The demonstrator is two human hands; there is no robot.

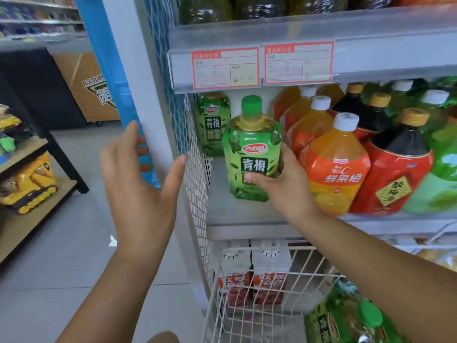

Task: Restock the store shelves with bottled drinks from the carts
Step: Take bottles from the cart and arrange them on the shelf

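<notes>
While the right hand (284, 184) grips a green tea bottle (251, 144) low on its label, thumb across the front, restocking stands partway, by judgement. The bottle is upright at the left end of the middle shelf (222, 209), near the front edge, and not yet let go. Whether its base bears on the board cannot be told.

Head view, entries:
- Left hand (138, 184): 1, spread wide, holding nothing, fingers against the blue upright (108, 70), thumb tip at the mesh end panel (197, 194).
- Green tea, green cap: 1 in hand; 1 rear bottle (212, 122) at the shelf's back left corner, behind it.
- Orange drink bottles (336, 164), white caps: at least 4, filed front to back just right of the held bottle.
- Dark plum drink bottles (400, 167), tan caps: 3.
- Pale green bottles (442, 174), white caps, toward the shelf's right: about 3, partly cut off.
- Price tags (225, 68): 2, on the upper shelf's front rail.
- Wire cart (269, 248), below the shelf's front edge: 2 cartons (235, 276); at least 1 cart bottle (341, 323), green-capped, blurred.

Left to do, as judged: release this bottle, then shelve what the cart holds.
</notes>
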